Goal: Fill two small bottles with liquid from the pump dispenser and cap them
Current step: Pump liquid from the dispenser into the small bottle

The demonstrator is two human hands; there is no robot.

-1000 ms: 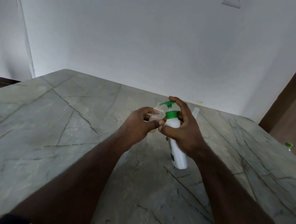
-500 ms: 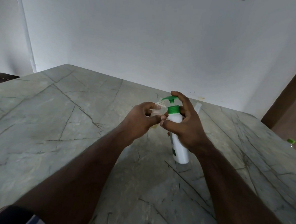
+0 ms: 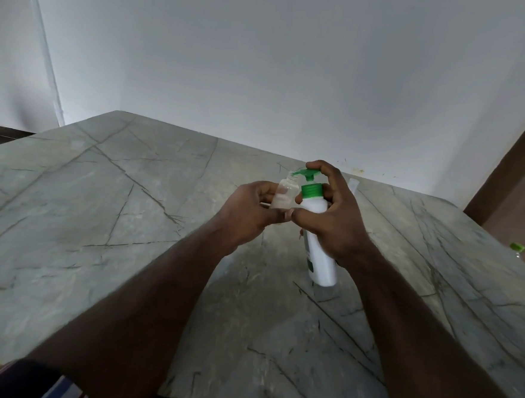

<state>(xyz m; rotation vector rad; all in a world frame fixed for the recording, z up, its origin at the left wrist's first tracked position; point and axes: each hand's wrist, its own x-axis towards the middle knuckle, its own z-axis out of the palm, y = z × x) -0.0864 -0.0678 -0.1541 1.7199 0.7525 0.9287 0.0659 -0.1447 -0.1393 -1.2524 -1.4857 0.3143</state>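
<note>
A white pump dispenser (image 3: 320, 259) with a green collar and green pump head stands tilted on the marble table (image 3: 98, 218). My right hand (image 3: 331, 216) grips its neck, with the index finger curled over the pump head. My left hand (image 3: 247, 216) holds a small clear bottle (image 3: 283, 194) with its open mouth right under the green nozzle. A second small clear bottle (image 3: 352, 186) shows partly behind my right hand; most of it is hidden.
A white wall runs along the table's far edge. A brown door frame (image 3: 511, 172) rises at the right. A clear bottle with a green cap (image 3: 517, 249) peeks in at the table's right edge.
The pump head has risen a little above the green collar. The view has shifted slightly; both hands keep their holds.
</note>
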